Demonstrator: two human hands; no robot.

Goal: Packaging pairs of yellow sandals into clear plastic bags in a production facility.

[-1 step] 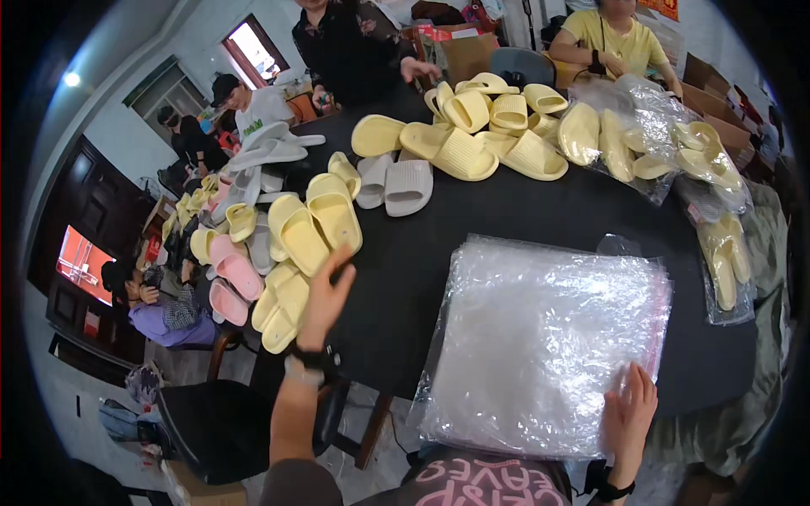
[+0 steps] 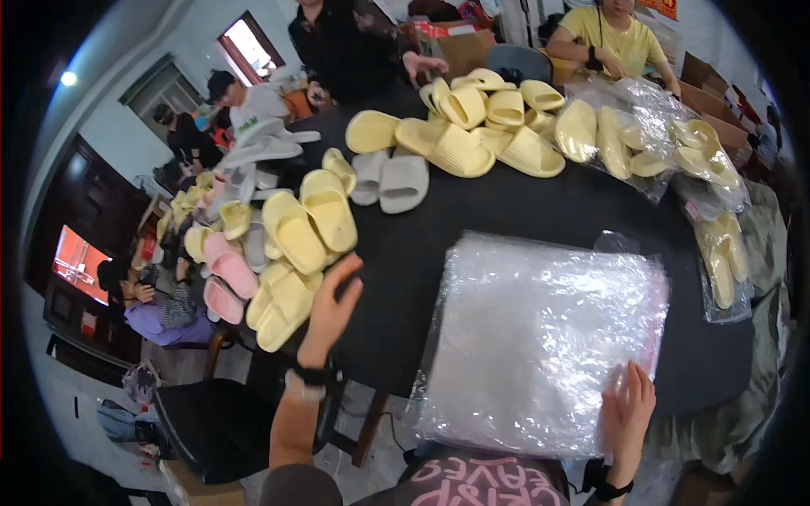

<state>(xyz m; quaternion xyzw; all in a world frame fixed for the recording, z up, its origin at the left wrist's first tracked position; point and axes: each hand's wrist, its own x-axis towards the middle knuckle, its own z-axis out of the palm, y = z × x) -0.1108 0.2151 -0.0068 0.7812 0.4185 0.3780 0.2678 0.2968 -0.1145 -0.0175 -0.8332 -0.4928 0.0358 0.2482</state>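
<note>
Clear plastic bags (image 2: 540,337), stacked at the table's (image 2: 523,211) near edge; right hand (image 2: 626,415) flat on the stack's near right corner, fingers spread, gripping nothing.

Left hand (image 2: 331,305) reaches along the near left edge, fingers loosely open and empty, just beside a yellow slipper pair (image 2: 283,305). Best judged: pin the stack flat while the left lifts both slippers together. Second yellow pair (image 2: 310,219) behind it; two grey slippers (image 2: 390,179) mid-table; far heap of yellow ones uncountable, some already bagged (image 2: 616,135).

Nothing has visibly shifted: the left hand (image 2: 332,305) remains by the yellow slippers (image 2: 295,253), unchanged
</note>
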